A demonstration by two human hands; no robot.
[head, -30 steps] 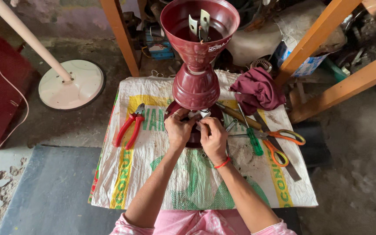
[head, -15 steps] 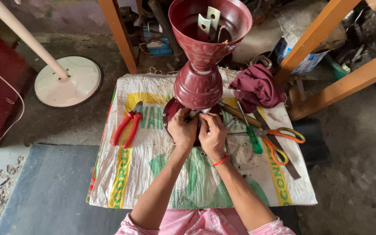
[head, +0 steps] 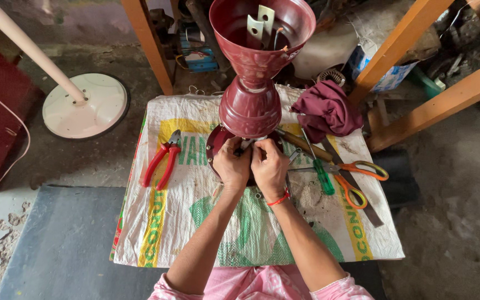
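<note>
Maroon metal fan housing [head: 251, 105] stands upright at the far middle of the woven sack [head: 251, 233] that covers the low surface, flared cup on top with a bracket and wire ends inside, round base plate below. I've got both hands at its lower neck: left hand [head: 230, 165] and right hand [head: 269, 166] side by side, fingers together, pinched on a small light part at the joint between body and base; too hidden to tell what that part is. Housing looks stiff, painted, fairly heavy and top-heavy, smooth so likely slippery; I'd hold it round the narrow waist or steady the base, not the thin cup rim. Red-handled pliers [head: 162, 161] lie to the left on the sack, well apart from the hands. To the right: green-handled screwdriver [head: 322, 175], orange-handled scissors [head: 356, 178], a wooden-handled tool, all near. Maroon cloth [head: 326, 108] bunched at the far right corner. White fan stand base [head: 84, 105] on the floor left, orange wooden frame [head: 418, 50] behind.
</note>
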